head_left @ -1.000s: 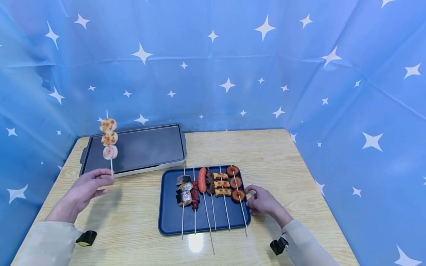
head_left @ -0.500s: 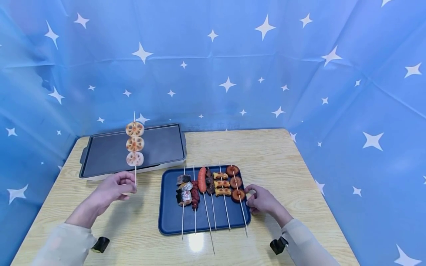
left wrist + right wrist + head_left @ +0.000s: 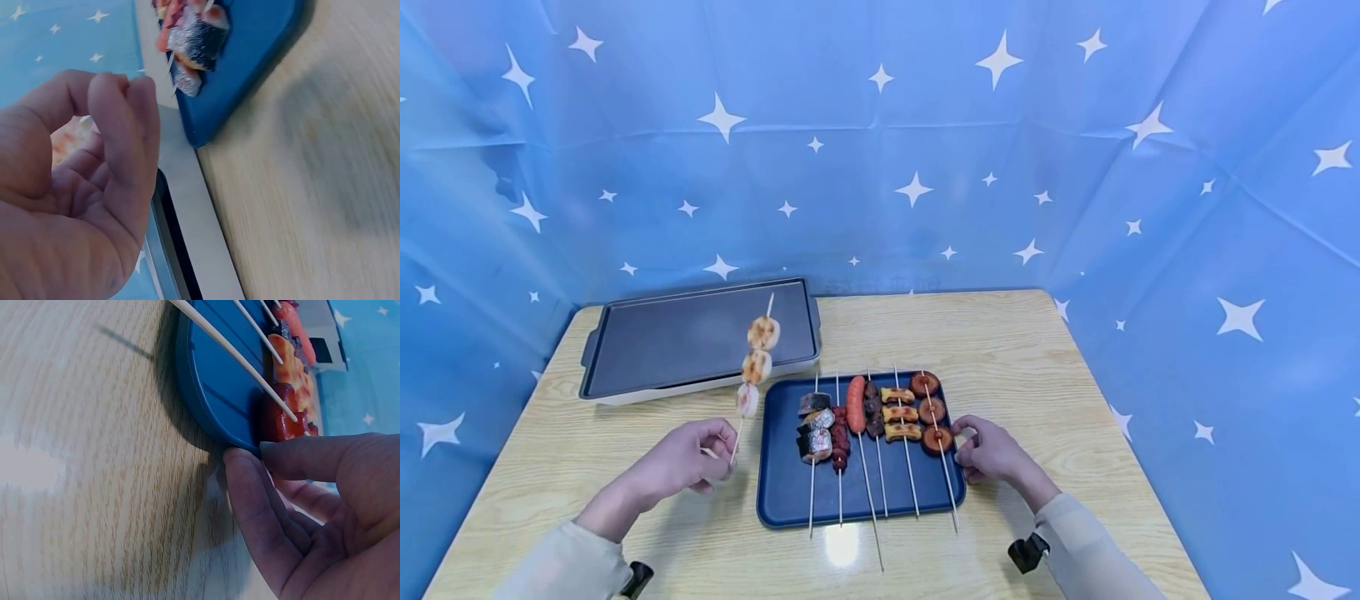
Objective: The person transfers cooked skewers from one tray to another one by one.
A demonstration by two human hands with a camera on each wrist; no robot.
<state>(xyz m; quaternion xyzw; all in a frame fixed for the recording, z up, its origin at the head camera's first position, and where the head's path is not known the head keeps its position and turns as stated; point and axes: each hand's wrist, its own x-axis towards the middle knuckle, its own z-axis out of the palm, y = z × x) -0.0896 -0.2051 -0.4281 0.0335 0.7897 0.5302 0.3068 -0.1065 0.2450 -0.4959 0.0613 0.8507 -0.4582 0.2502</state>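
Note:
A lotus root skewer (image 3: 756, 367) with three browned slices is pinched by its stick in my left hand (image 3: 688, 460), raised and tilted right just left of the tray. In the left wrist view, the fingers of my left hand (image 3: 94, 144) hide most of that skewer. My right hand (image 3: 992, 454) grips the right rim of the blue tray (image 3: 786, 500); the right wrist view has thumb and fingers of the right hand (image 3: 300, 506) pinching that rim. On the tray lie several skewers, among them a sausage skewer (image 3: 855, 407) and round brown slices on a skewer (image 3: 931, 412).
A dark griddle (image 3: 677, 342) with a pale base stands at the back left of the wooden table (image 3: 1000, 358). Several skewer sticks overhang the tray's front edge, the sausage's farthest. A blue star-patterned cloth (image 3: 880, 167) surrounds the table's back and sides.
My left hand has carried the lotus root skewer rightward and nearer, from over the griddle to beside the tray, and the skewer now leans right. My right hand stays on the tray rim.

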